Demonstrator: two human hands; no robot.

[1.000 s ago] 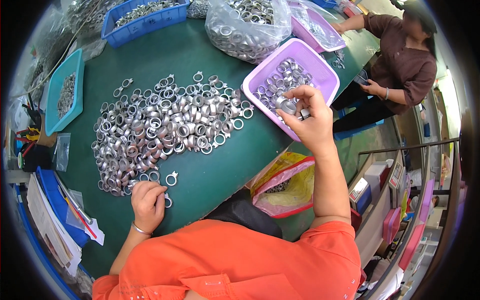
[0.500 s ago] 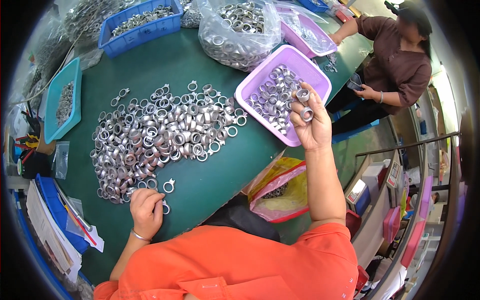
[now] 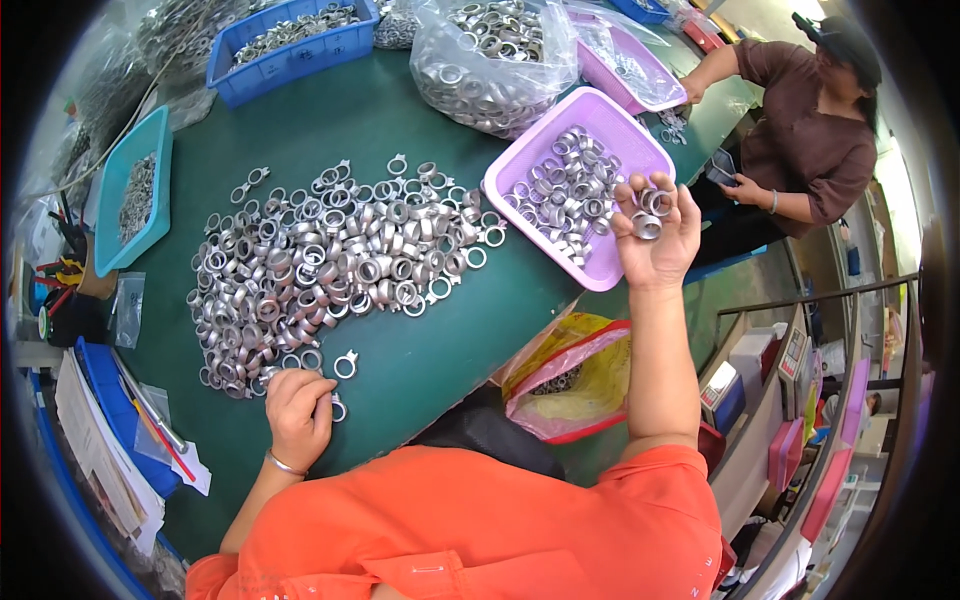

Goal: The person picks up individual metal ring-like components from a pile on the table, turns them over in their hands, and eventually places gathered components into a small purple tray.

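Observation:
My right hand (image 3: 658,250) is raised at the near right corner of the lilac basin (image 3: 492,182), palm up, with curled fingers around a few silver metal rings (image 3: 648,226). Many similar rings (image 3: 575,170) lie inside that basin. On the green table, my left hand (image 3: 299,412) rests at the near edge of a wide heap of metal rings (image 3: 340,250), many with small lugs. Its fingers are bent and drawn together; whatever they hold is hidden. One loose lugged ring (image 3: 345,365) lies just beyond it, and another (image 3: 338,407) sits partly under its fingers.
Blue bin (image 3: 290,60), teal bin (image 3: 108,245) and clear bag (image 3: 495,85) of metal parts stand around the heap. Below the table edge is a yellow-and-red sack (image 3: 565,385). A co-worker (image 3: 810,140) stands far right, one hand beside another lilac basin (image 3: 640,80).
My right hand has shifted slightly right and tipped back, its fingers loosening so more of the rings show. The left hand stays by the heap. The whole view has shifted a little.

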